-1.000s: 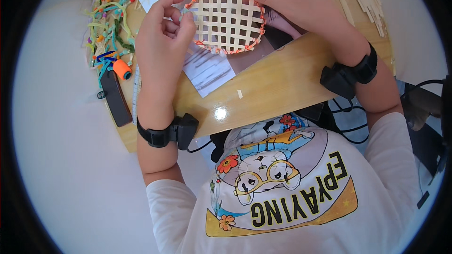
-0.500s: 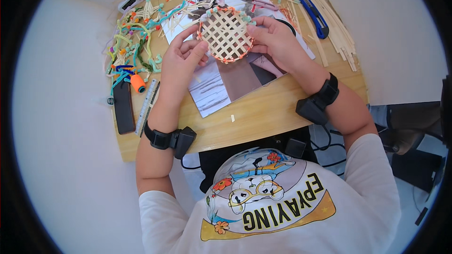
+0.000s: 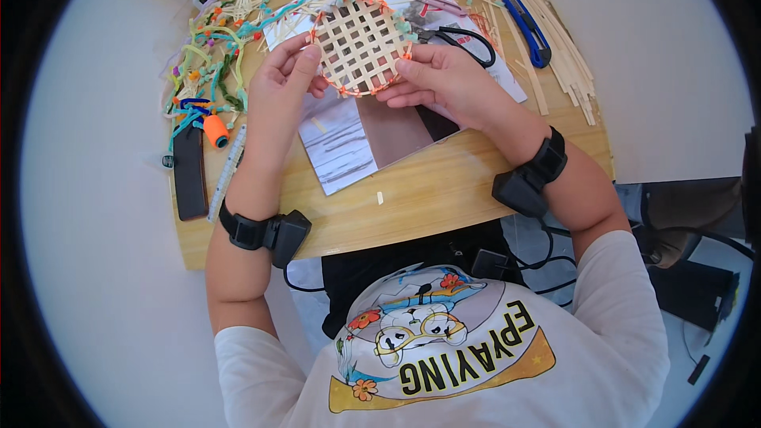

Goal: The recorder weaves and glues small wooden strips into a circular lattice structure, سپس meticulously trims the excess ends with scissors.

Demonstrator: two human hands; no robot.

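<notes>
Between both hands is a round woven disc (image 3: 361, 46) of pale flat strips in an open lattice, its rim wrapped in orange with pale green tufts along the far right side. My left hand (image 3: 281, 78) pinches its left edge with thumb and fingers. At the lower right edge, my right hand (image 3: 445, 81) grips it, thumb on top and fingers beneath. The disc is raised over a magazine (image 3: 341, 160) lying on the table. Just beyond the right hand, black-handled scissors (image 3: 485, 51) rest on the magazine; their blades are partly hidden.
A blue utility knife (image 3: 526, 25) and long pale strips (image 3: 569, 67) lie along the table's right side. At left are tangled coloured pipe cleaners (image 3: 234, 87), an orange thread spool (image 3: 216, 131), a dark flat case (image 3: 189, 178) and a clear ruler (image 3: 227, 168). Small offcuts are scattered about.
Both hands have carried the woven disc slightly left and away from me, turning it a little. The right hand has shifted lower on its rim, and more of the scissors' handles now shows.
</notes>
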